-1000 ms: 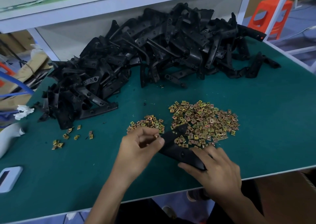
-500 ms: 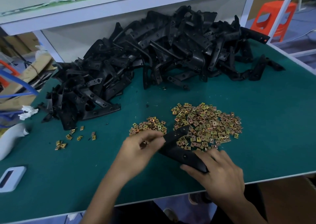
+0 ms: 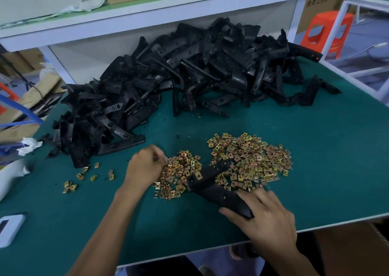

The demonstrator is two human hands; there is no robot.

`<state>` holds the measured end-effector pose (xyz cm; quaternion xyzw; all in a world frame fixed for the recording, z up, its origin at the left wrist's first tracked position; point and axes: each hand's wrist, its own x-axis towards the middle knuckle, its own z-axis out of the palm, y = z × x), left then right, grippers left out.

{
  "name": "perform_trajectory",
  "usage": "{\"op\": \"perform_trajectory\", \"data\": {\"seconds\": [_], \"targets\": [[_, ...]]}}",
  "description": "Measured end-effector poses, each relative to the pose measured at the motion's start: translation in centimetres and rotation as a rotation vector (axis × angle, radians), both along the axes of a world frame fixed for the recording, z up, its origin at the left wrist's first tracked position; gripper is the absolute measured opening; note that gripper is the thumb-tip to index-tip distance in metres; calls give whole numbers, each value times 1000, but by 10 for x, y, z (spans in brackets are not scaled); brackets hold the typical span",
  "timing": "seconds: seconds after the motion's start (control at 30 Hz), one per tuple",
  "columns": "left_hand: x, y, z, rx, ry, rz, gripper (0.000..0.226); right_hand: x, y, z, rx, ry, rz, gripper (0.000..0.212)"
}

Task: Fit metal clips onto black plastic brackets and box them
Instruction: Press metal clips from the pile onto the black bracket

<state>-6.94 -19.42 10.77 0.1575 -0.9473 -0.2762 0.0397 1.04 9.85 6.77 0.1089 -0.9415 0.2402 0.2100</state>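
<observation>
A black plastic bracket [image 3: 212, 183] lies on the green table between two heaps of gold metal clips. My right hand [image 3: 265, 216] grips its near end against the table. My left hand [image 3: 145, 166] is at the left edge of the small clip heap [image 3: 179, 172], fingertips pinched together at a clip; the clip itself is hard to make out. The large clip heap [image 3: 250, 160] lies right of the bracket. A big pile of black brackets [image 3: 189, 86] fills the back of the table.
A few stray clips [image 3: 84, 176] lie at the left. A white device [image 3: 10, 227] sits at the table's left front corner. White shelf [image 3: 147, 16] overhangs the bracket pile. An orange stool [image 3: 324, 33] and a cardboard box stand off to the right.
My left hand moved away from the bracket's upper end to the left side of the small clip heap. My right hand kept its hold on the bracket.
</observation>
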Motion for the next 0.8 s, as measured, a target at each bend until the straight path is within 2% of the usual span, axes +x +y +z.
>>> {"op": "perform_trajectory", "data": {"seconds": [0.17,0.3,0.47,0.57,0.8], "targets": [[9,-1,17,247,125,6,7,0,-2,0,-16,21,1,55],[19,1,30,407,110,-9,8,0,-1,-1,-33,35,12,55],[33,22,43,717,105,-60,11,0,-1,-2,-36,31,25,54],[38,45,46,738,55,-136,12,0,0,-2,-15,8,32,53],[35,89,44,624,64,-224,18,0,2,-7,-14,30,52,54]]}}
